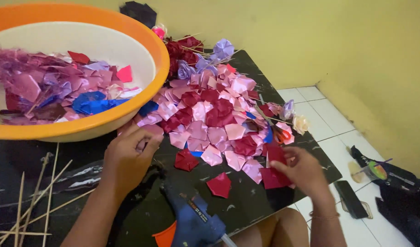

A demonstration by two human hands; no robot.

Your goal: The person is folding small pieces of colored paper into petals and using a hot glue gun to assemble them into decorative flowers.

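Observation:
My left hand (pixel 129 155) rests on the black table (pixel 246 206) just under the orange basin's rim, its fingers curled over a pale pink ribbon petal. My right hand (pixel 303 171) pinches dark red folded ribbon petals (pixel 274 171) at the table's right edge. Between the hands lie loose red petals (pixel 219 185) and a big heap of pink, red and lilac ribbon petals (pixel 214 114). A blue glue gun (pixel 194 219) lies near the front edge, nozzle pointing lower right.
An orange basin with white inside (pixel 82 68) holds purple, pink and blue scraps at top left. Bamboo skewers (pixel 36 196) lie at lower left. Finished ribbon roses on sticks (pixel 205 57) sit at the back. Orange-handled scissors (pixel 280 135), a phone (pixel 351 199) on the tiled floor.

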